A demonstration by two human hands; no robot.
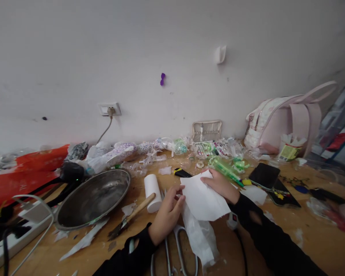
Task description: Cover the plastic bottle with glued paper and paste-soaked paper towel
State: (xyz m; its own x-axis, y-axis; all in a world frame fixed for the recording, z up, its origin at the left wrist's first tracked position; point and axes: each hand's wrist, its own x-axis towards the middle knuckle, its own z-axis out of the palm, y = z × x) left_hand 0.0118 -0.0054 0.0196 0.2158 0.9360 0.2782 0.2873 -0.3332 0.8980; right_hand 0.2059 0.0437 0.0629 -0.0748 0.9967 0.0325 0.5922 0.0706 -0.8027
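Observation:
A white sheet of paper (205,199) is held up over the wooden table. My right hand (221,184) grips its upper right edge, thumb on the near face. At the sheet's left edge is my left hand (170,211), its fingers curled and the tips close together by the paper; whether they pinch it is unclear. A crumpled translucent white piece (202,239) hangs below the sheet. Scissors with metal handles (179,249) lie under my left hand, partly covered. A white roll (152,193) lies just left of that hand, beside a wooden-handled tool (135,214).
A metal bowl (94,199) and a power strip (14,245) are on the left. A yellow-black cutter (182,173) lies behind the sheet. Plastic-wrapped items line the wall. On the right are a black phone (265,176), a pink backpack (276,122) and a dark cable (241,245).

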